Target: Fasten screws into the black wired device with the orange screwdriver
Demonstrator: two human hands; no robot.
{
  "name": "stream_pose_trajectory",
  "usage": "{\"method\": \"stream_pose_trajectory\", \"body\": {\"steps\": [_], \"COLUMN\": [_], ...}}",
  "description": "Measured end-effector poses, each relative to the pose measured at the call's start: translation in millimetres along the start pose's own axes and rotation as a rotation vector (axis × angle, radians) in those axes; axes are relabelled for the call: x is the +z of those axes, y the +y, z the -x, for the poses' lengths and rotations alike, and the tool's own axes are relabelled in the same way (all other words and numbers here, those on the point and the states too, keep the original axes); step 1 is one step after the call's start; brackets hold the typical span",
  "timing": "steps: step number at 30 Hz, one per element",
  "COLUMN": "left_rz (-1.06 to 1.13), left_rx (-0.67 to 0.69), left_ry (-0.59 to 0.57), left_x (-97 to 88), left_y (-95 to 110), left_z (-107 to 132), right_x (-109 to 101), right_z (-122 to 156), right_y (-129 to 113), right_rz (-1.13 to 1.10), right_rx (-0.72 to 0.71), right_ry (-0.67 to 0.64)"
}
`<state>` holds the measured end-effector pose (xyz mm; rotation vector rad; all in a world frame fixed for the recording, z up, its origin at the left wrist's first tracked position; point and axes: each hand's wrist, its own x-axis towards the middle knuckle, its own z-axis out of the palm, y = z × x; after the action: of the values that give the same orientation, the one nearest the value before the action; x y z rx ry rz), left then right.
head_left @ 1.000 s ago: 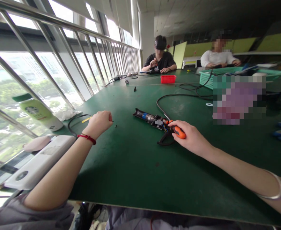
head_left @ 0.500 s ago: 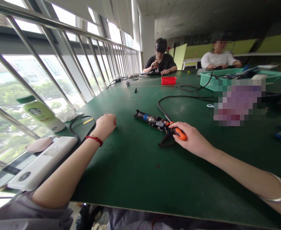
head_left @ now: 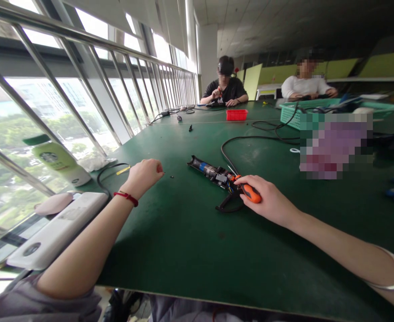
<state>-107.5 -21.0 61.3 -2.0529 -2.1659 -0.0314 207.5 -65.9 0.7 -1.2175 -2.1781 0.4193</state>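
Observation:
An opened black device [head_left: 213,172] with blue and metal parts inside lies on the green table [head_left: 190,250], a black cable [head_left: 250,138] running from it. My right hand [head_left: 267,201] is closed round an orange-handled screwdriver [head_left: 250,192] whose tip points at the device's near end. My left hand [head_left: 143,175], with a red string at the wrist, rests as a loose fist on the table to the device's left, pinching something too small to name. A tiny dark screw [head_left: 172,177] lies just right of it.
A green bottle [head_left: 59,160], a white flat box [head_left: 56,230] and a black cord [head_left: 111,172] sit at the left by the window railing. A red tray [head_left: 236,115] and green basket [head_left: 292,114] stand farther back. Two other people sit at the far end.
My left hand has shifted slightly right and forward along the table, staying closed. The right hand keeps its grip on the screwdriver at the device.

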Motion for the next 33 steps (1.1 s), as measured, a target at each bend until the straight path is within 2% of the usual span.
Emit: {"method": "stream_pose_trajectory", "body": {"steps": [3, 7, 10, 14, 18, 20, 22, 24, 26, 28, 30, 33], "left_rz": [0.037, 0.113, 0.064, 0.021, 0.086, 0.187, 0.375, 0.622, 0.867, 1.070, 1.188, 1.205], "left_rx": [0.066, 0.204, 0.268, 0.264, 0.243, 0.223, 0.215, 0.220, 0.237, 0.274, 0.340, 0.426], "left_ry": [-0.013, 0.078, 0.126, 0.159, 0.163, 0.184, 0.230, 0.292, 0.332, 0.312, 0.284, 0.259], "left_x": [5.7, 18.2, 29.1, 38.6, 40.7, 40.7, 39.6, 37.0, 33.4, 30.8, 31.1, 37.7], "left_y": [6.6, 11.6, 11.3, 9.4, 6.1, 4.5, 6.1, 14.6, 31.5, 53.7, 75.1, 94.5], "left_z": [-1.2, -7.4, -14.2, -20.4, -22.2, -23.0, -22.7, -19.0, -10.4, 1.9, 13.9, 22.9], "right_x": [-0.9, -1.4, -1.3, -0.9, -0.1, 0.1, 0.0, -0.9, -2.1, -3.0, -3.0, -2.0], "right_z": [-0.7, -1.0, -0.2, 0.8, 0.7, 0.4, 0.2, 0.5, 1.7, 3.5, 5.1, 5.8], "right_y": [-1.9, -1.5, 0.1, 1.1, 1.9, 2.8, 3.4, 2.6, -0.1, -3.9, -7.5, -10.7], "right_rz": [0.005, 0.002, 0.003, 0.016, 0.019, 0.019, 0.011, -0.011, -0.043, -0.063, -0.050, 0.004], "right_rx": [-0.005, -0.006, -0.005, -0.028, -0.041, -0.042, -0.039, -0.037, -0.046, -0.072, -0.123, -0.182], "right_ry": [-0.002, -0.017, -0.028, -0.013, -0.012, -0.007, -0.005, -0.006, -0.014, -0.031, -0.046, -0.046]}}
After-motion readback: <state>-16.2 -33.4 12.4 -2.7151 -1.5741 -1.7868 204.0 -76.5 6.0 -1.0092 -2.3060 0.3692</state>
